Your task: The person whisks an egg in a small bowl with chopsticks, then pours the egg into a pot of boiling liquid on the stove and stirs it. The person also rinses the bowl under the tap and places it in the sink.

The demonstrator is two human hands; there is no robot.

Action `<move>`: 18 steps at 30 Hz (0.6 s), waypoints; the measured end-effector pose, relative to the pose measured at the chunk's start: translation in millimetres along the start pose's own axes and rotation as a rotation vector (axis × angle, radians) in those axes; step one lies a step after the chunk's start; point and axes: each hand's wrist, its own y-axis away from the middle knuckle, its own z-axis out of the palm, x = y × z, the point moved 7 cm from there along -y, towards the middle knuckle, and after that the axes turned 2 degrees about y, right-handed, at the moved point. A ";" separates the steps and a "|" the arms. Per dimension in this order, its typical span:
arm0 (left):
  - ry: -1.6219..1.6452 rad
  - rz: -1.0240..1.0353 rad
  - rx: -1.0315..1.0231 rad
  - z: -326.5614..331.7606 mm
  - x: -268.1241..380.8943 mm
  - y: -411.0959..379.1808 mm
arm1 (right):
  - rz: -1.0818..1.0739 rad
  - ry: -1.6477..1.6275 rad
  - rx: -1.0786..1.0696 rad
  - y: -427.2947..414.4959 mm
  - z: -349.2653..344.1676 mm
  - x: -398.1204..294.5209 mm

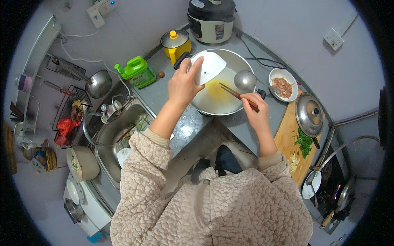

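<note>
My left hand grips a white bowl, tipped on its side over a large pot. Inside the pot is a pale, cloudy liquid with a yellow patch below the bowl. Wooden chopsticks are held in my right hand, their tips above the yellow patch. A metal ladle rests at the pot's right side, close to the chopsticks. What is left inside the bowl is hidden from me.
Right of the pot stand a bowl of raw meat and a wooden cutting board with chopped greens, minced garlic and a metal lid. A lit stove lies beyond. To the left are a green jug and a sink.
</note>
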 end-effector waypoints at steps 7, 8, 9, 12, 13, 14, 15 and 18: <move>0.024 0.015 -0.007 -6.1 -3.4 9.7 | -0.120 0.025 0.082 3.4 8.5 -12.7; 0.030 0.027 -0.007 -5.6 -3.2 10.3 | -0.078 0.023 0.066 5.7 12.1 -10.5; 0.022 0.028 -0.015 -4.7 -3.1 11.4 | -0.035 0.022 0.052 8.2 15.2 -8.5; 0.009 0.039 -0.021 -3.8 -2.3 14.7 | -0.128 0.056 0.109 18.2 15.4 -27.9; 0.012 0.046 -0.007 -4.2 -3.1 11.6 | -0.175 0.060 0.130 16.1 15.7 -33.0; 0.019 0.063 0.011 -5.8 -1.5 7.5 | -0.224 0.068 0.160 16.3 12.2 -38.5; 0.017 0.079 0.009 -3.4 -1.4 7.1 | -0.103 0.146 0.058 17.3 21.5 -22.6; 0.018 0.033 -0.049 6.8 -7.5 16.5 | -0.198 0.037 0.220 38.0 14.0 -45.4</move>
